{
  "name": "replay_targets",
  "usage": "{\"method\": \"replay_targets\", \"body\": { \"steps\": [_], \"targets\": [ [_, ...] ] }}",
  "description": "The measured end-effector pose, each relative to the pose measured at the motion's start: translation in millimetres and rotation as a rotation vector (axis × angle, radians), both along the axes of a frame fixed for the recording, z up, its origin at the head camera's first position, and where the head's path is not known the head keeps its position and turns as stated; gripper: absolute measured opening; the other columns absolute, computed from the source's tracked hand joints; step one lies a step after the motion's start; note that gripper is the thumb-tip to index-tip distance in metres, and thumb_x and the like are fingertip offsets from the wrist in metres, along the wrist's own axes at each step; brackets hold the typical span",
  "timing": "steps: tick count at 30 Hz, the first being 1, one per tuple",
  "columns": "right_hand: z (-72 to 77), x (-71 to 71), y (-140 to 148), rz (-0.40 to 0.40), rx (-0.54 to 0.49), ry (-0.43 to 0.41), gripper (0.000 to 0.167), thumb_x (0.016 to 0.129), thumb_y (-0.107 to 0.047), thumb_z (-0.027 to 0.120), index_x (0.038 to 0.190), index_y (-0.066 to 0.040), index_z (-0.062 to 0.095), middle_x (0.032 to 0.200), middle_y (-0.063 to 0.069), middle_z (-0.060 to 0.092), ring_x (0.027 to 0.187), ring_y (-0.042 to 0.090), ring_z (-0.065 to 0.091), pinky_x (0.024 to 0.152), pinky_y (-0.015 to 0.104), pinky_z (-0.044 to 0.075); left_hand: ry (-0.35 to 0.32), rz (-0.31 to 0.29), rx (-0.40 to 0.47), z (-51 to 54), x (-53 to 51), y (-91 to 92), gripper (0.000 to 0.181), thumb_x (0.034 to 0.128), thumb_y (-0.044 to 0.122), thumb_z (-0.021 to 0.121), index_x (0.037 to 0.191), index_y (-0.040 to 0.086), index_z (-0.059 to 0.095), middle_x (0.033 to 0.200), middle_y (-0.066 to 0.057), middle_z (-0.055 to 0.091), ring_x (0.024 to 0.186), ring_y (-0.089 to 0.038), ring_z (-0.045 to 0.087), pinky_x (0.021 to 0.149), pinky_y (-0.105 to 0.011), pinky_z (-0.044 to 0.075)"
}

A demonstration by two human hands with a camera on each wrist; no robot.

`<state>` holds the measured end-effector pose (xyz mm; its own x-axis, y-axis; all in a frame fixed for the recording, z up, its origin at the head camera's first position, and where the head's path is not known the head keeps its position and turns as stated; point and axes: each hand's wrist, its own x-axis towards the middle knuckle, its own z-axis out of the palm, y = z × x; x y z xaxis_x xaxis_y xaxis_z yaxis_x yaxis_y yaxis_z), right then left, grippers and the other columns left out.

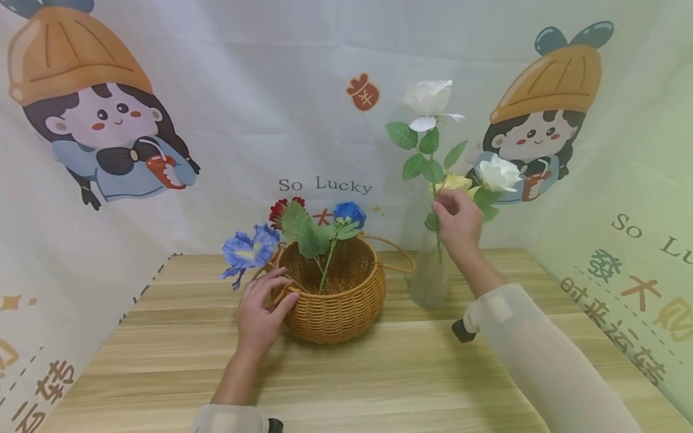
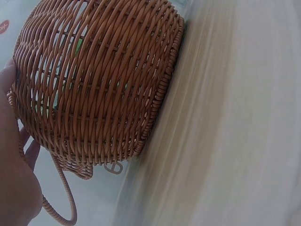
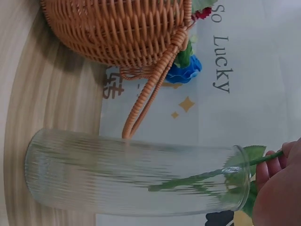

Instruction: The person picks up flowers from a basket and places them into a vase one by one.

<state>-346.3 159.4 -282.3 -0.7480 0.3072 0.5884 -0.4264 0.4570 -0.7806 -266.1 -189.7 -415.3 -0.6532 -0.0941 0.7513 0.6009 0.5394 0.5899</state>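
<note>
My right hand (image 1: 460, 219) pinches the green stem of a tall white rose (image 1: 429, 102). In the right wrist view, the stem's lower end (image 3: 162, 186) is inside the ribbed clear glass vase (image 3: 136, 174), above its bottom. Another white rose (image 1: 499, 173) and a yellow flower (image 1: 457, 183), partly hidden by my right hand, show at the vase's mouth. My left hand (image 1: 262, 310) holds the left rim of a brown wicker basket (image 1: 335, 319), thumb on the near side. A blue rose (image 1: 350, 214), a red flower (image 1: 278, 211) and a blue-violet iris (image 1: 250, 248) lean in the basket.
The basket's right handle (image 1: 397, 252) sticks out close to the vase. Both stand on a wood-grain table (image 1: 379, 385). A printed white cloth (image 1: 260, 108) hangs behind and at both sides.
</note>
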Motion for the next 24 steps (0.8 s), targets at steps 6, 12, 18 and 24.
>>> {"method": "replay_targets", "body": {
  "steps": [6, 12, 18, 24],
  "targets": [
    [-5.4, 1.3, 4.5, -0.014, -0.007, -0.018, 0.02, 0.089, -0.004, 0.069, 0.108, 0.001, 0.066, 0.102, 0.015, 0.069, 0.09, 0.022, 0.063, 0.084, 0.03, 0.051, -0.002, 0.004, -0.008, 1.0, 0.2, 0.7, 0.025, 0.0791, 0.017, 0.081, 0.102, 0.014, 0.071, 0.129, -0.002, 0.063, 0.119, -0.024, 0.051, 0.102, -0.045, 0.033],
    [-10.6, 1.5, 6.4, -0.009, -0.026, -0.016, 0.02, 0.088, -0.002, 0.068, 0.107, 0.002, 0.064, 0.102, 0.016, 0.069, 0.089, 0.021, 0.063, 0.082, 0.027, 0.052, -0.009, 0.002, 0.007, 1.3, 1.8, 0.9, 0.025, 0.0794, 0.016, 0.081, 0.102, 0.014, 0.071, 0.128, -0.002, 0.063, 0.119, -0.024, 0.05, 0.102, -0.046, 0.033],
    [-14.2, 1.0, 7.7, -0.034, -0.022, 0.018, 0.016, 0.087, -0.002, 0.069, 0.102, 0.002, 0.064, 0.099, 0.015, 0.069, 0.085, 0.019, 0.062, 0.079, 0.024, 0.05, -0.006, 0.001, 0.012, 0.1, 1.8, 0.5, 0.025, 0.0792, 0.016, 0.081, 0.102, 0.014, 0.071, 0.128, -0.002, 0.063, 0.119, -0.024, 0.05, 0.102, -0.045, 0.033],
    [-14.7, 1.2, 9.0, -0.039, -0.01, 0.033, 0.014, 0.087, -0.001, 0.068, 0.1, 0.002, 0.065, 0.097, 0.015, 0.068, 0.083, 0.018, 0.06, 0.078, 0.024, 0.048, 0.002, 0.007, 0.004, 0.5, 1.1, 0.9, 0.025, 0.079, 0.016, 0.081, 0.102, 0.014, 0.071, 0.128, -0.002, 0.063, 0.118, -0.024, 0.051, 0.101, -0.045, 0.034]
  ]
}}
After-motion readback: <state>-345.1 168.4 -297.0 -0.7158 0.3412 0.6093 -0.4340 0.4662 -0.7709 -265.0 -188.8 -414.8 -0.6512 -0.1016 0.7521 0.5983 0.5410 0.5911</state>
